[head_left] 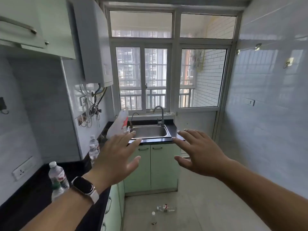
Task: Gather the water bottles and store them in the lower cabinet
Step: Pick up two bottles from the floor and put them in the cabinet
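A narrow kitchen: pale tiles on both walls, a barred window at the far end above a steel sink [150,131], and a black counter [30,202] running down the left side. The person holds both arms out ahead, backs of the hands towards the head camera, with nothing in either one. The left hand [115,157] has its fingers [131,142] straight and fanned apart. The right hand [200,154] matches it, spread wide, touching nothing.

Just left of the left fingers and a little below, two upright bottles [93,150] stand close together on the counter. Further back towards the wrist, beside the watch [84,186], a white-capped bottle [58,174] stands upright with a green-capped bottle [57,190] just in front of it. All four sit on the left hand's side, well apart from the right.

Well below both sets of fingers, roughly between the hands, two more are on the floor: a lying bottle [165,208] with its long axis running left to right, and a small bottle [153,218] that seems to stand on end.

Beyond the fingertips, under the sink, the lower cabinet [164,167] shows two green doors — both closed. I'd judge the left hand best placed to start, dropping leftward onto the counter bottles.
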`<state>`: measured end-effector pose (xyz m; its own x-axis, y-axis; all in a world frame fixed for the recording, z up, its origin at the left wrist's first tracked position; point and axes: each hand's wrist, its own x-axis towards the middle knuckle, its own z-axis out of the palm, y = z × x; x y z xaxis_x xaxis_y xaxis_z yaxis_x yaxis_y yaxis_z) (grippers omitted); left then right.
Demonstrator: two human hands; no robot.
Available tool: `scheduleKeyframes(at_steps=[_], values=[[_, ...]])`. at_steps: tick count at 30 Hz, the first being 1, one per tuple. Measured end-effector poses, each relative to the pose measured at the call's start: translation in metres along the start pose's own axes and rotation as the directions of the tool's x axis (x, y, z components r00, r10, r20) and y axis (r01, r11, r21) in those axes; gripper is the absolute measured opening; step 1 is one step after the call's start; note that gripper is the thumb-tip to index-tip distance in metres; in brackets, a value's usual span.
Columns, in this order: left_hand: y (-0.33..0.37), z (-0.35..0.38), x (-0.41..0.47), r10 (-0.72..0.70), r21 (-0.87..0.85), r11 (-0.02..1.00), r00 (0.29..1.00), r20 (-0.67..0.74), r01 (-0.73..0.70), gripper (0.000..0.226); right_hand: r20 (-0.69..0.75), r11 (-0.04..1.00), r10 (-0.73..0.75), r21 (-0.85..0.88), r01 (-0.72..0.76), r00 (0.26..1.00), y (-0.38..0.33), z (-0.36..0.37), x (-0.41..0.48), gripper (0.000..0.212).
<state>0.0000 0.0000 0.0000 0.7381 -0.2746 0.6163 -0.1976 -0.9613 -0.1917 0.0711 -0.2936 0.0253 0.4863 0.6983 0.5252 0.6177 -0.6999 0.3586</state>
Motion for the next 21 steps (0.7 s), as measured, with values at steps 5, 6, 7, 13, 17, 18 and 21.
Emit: scheduleKeyframes(at_steps=[5,6,7,13,17,18,21], values=[[-0.009,0.027,-0.028,-0.028,-0.053,0.998,0.998,0.051,0.03,0.057,0.123,0.999,0.046,0.017,-0.049,0.991,-0.021,0.026,-0.014,0.061],[-0.009,0.033,-0.034,-0.017,-0.062,0.998,0.998,0.067,0.021,0.058,0.143,0.998,0.052,0.019,-0.056,0.988,-0.026,0.031,-0.018,0.062],[-0.009,0.04,-0.041,-0.011,-0.063,0.998,0.997,0.082,0.016,0.058,0.159,0.998,0.062,0.019,-0.066,0.985,-0.031,0.036,-0.022,0.062],[0.002,0.077,-0.076,0.036,-0.111,0.994,0.985,0.166,-0.018,0.058,0.255,0.99,0.102,0.067,-0.123,0.962,-0.056,0.062,-0.057,0.063],[0.025,0.103,-0.088,0.045,-0.162,0.987,0.969,0.243,-0.005,0.057,0.308,0.983,0.108,0.106,-0.147,0.945,-0.056,0.085,-0.083,0.062],[0.032,0.109,-0.09,0.045,-0.176,0.984,0.966,0.255,0.001,0.056,0.317,0.982,0.11,0.113,-0.152,0.942,-0.054,0.092,-0.09,0.061],[0.055,0.127,-0.088,0.028,-0.188,0.982,0.958,0.287,0.027,0.056,0.344,0.972,0.122,0.15,-0.183,0.931,-0.042,0.117,-0.109,0.062]])
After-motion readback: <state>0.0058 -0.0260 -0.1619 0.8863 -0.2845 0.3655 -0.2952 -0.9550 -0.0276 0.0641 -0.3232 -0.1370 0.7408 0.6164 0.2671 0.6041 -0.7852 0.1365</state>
